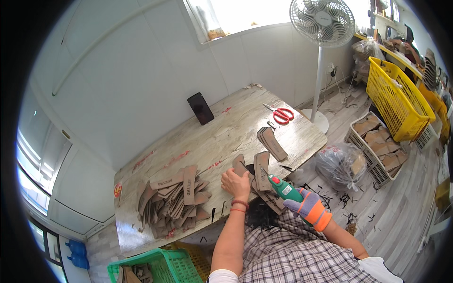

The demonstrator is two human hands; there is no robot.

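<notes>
My bare left hand (236, 184) is closed on a brown curved piece (239, 162) of leather-like material near the table's front edge. In my gloved right hand (309, 210) is a green handheld power tool (285, 189) with a red button. Its thin tip points at another brown printed piece (261, 165) beside my left fingers. More brown pieces lie beneath the tool, partly over my lap. Dark scraps (257, 214) rest on my checked apron (278, 250). My left fingertips are partly hidden.
A heaped pile of brown pieces (174, 200) covers the table's left side. A small stack (272, 144), red-handled scissors (283, 116) and a phone (200, 108) lie farther back. A green basket (174, 264) stands below left. Right are a plastic bag (339, 162), crates and a standing fan (322, 19).
</notes>
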